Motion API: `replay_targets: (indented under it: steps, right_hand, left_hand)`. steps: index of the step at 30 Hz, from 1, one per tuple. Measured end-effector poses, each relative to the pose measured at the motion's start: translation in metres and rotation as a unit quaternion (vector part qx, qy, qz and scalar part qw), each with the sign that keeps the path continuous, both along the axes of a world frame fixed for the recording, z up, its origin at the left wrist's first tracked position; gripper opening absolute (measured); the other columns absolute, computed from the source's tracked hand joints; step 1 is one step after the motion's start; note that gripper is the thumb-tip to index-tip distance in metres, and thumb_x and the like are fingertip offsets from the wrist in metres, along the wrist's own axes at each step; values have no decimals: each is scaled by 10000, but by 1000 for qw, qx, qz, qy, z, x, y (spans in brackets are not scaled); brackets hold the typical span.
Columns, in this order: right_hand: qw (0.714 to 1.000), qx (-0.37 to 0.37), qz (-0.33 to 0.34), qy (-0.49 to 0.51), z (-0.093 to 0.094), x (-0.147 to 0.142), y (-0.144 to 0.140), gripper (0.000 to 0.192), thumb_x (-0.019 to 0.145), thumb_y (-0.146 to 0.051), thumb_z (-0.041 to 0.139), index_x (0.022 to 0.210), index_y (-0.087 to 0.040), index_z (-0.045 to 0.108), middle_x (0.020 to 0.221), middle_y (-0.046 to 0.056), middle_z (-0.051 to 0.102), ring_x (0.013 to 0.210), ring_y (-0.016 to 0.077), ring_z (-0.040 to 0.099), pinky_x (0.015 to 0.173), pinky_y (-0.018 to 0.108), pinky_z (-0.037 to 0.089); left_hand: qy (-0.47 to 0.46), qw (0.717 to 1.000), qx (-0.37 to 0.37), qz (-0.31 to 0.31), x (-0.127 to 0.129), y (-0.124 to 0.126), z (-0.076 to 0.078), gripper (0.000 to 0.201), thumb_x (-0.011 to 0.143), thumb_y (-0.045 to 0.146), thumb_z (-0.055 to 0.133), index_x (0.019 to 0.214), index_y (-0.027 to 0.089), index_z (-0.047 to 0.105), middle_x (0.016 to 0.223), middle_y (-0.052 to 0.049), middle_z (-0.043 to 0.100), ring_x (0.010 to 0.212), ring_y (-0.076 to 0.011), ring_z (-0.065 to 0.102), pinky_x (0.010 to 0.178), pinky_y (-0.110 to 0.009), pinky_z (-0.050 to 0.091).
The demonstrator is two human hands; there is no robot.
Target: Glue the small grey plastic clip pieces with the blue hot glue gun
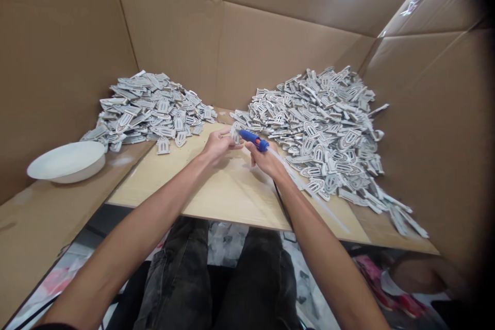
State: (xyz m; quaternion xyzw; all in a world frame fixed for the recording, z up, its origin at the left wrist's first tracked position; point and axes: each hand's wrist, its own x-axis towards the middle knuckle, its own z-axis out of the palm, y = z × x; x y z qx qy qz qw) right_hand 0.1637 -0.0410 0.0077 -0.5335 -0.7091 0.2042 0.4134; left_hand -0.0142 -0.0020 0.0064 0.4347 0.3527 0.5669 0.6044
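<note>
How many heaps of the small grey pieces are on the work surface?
2. One heap lies at the back left, behind the white bowl. The bigger heap lies at the back right, beside the right hand with the blue glue gun.

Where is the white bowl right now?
In the head view the white bowl sits far left on the cardboard surface, just below the left pile of grey pieces and well away from the left hand.

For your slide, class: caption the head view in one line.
Left hand holds a small grey piece to the blue glue gun in the right hand, between two heaps.
</note>
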Motion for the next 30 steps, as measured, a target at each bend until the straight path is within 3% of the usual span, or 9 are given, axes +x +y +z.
replay_targets:
  steps: [5, 14, 18, 22, 26, 30]
  right_hand:
    - [1000, 5, -16, 5, -1, -3, -1, 620, 917, -796, 613, 870, -204, 790, 497, -8, 546, 601, 209, 612, 603, 285, 475]
    - [998, 41, 20, -46, -7, -9, 4, 582, 929, -775, 616, 843, -210, 729, 671, 26, 627, 662, 208, 581, 648, 295, 439]
    - [988, 127, -8, -90, -9, -12, 3, 536, 950, -760, 606, 863, -233, 657, 852, 67, 677, 746, 220, 592, 716, 304, 450]
    - [976, 202, -73, -39, -3, -12, 1, 555, 979, -775, 533, 831, -242, 576, 889, 76, 664, 783, 225, 587, 763, 318, 473]
    - [986, 144, -83, 18, 3, -7, -1, 596, 946, -818, 542, 765, -250, 545, 751, 41, 649, 722, 218, 614, 720, 315, 486]
    - [994, 66, -68, 54, 5, -1, -1, 651, 893, -877, 554, 733, -246, 582, 633, 30, 647, 639, 217, 659, 652, 309, 504]
  left_hand:
    - [17, 1000, 14, 20, 1, 2, -2, 313, 658, -34, 703, 916, 119, 792, 874, -68, 785, 845, -192, 744, 881, -382, 653]
    - [99, 990, 84, 49, -1, 2, -6, 298, 712, 80, 794, 1005, 136, 795, 805, -30, 761, 785, -170, 726, 728, -260, 601]
    - [115, 989, 85, 39, -1, 7, -11, 290, 742, 79, 753, 1027, 134, 754, 801, -35, 762, 714, -149, 722, 701, -238, 580]
    - [115, 990, 46, 70, -3, 14, -18, 397, 774, 75, 740, 1139, 191, 639, 806, -19, 765, 677, -144, 733, 671, -231, 555]
    - [182, 974, 83, 107, -12, 17, -21, 254, 746, 113, 806, 904, 198, 626, 795, -19, 751, 651, -126, 672, 586, -178, 457]
    - [206, 963, 104, 138, -19, 19, -15, 114, 739, 174, 815, 750, 178, 701, 726, -33, 719, 638, -146, 595, 552, -212, 423]
